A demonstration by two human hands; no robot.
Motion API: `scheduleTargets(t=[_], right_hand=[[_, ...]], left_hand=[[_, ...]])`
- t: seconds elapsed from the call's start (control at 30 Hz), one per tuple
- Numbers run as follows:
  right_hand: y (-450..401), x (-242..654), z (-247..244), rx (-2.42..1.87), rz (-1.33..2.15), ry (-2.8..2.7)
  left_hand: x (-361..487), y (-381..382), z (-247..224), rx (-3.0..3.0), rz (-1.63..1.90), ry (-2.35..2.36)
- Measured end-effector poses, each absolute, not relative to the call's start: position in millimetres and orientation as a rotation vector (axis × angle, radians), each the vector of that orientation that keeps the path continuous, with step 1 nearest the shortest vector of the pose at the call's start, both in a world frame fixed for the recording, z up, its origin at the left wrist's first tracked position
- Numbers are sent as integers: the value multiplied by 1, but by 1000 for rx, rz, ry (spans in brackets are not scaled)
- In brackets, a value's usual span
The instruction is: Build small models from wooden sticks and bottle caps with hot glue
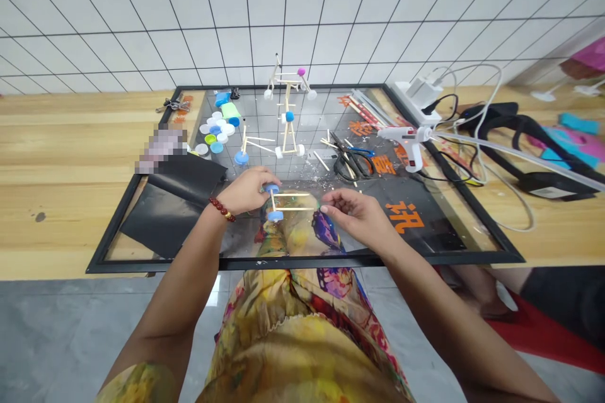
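Two blue caps joined by a short stick, with two long parallel sticks reaching right, form a small frame (292, 208) over the glass board. My left hand (250, 190) has its fingers closed on this frame at the upper blue cap. Just beyond the sticks' right ends is my right hand (352, 213), thumb and forefinger pressed together; anything between them is too small to make out. Behind the frame stands a stick model with white wheels and a blue cap (289, 117). Left of that model is a smaller stick piece with a blue cap (241, 157).
Bottle caps (216, 130) lie at the back left, near black sheets (161, 211). Scissors (352, 162), loose sticks and a white glue gun (407, 141) with cables are on the right. The board's black rim (302, 262) runs along the front. A person's leg shows lower right.
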State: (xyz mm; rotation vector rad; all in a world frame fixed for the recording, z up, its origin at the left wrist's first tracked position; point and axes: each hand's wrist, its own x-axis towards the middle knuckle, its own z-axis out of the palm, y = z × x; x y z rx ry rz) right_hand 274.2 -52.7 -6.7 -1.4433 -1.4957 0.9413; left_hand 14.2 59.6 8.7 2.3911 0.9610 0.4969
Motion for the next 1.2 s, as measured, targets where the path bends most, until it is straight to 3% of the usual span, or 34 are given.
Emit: scheduleTargets(t=[0.17, 0.3, 0.63, 0.83, 1.2], right_hand=[[-74, 266, -1, -1343, 1359, -1222], [-84, 257, 5, -1281, 1533, -1079], [-14, 226, 14, -1278, 1401, -1002], [11, 218, -3, -1195, 1378, -1143], [25, 251, -13, -1176, 1335, -1261]], left_hand=[[20, 60, 3, 2239, 601, 1059], [28, 59, 0, 1881, 891, 1153], [55, 58, -15, 1502, 1452, 1303], [54, 58, -23, 1623, 1433, 1321], [49, 54, -24, 1992, 1024, 1240]])
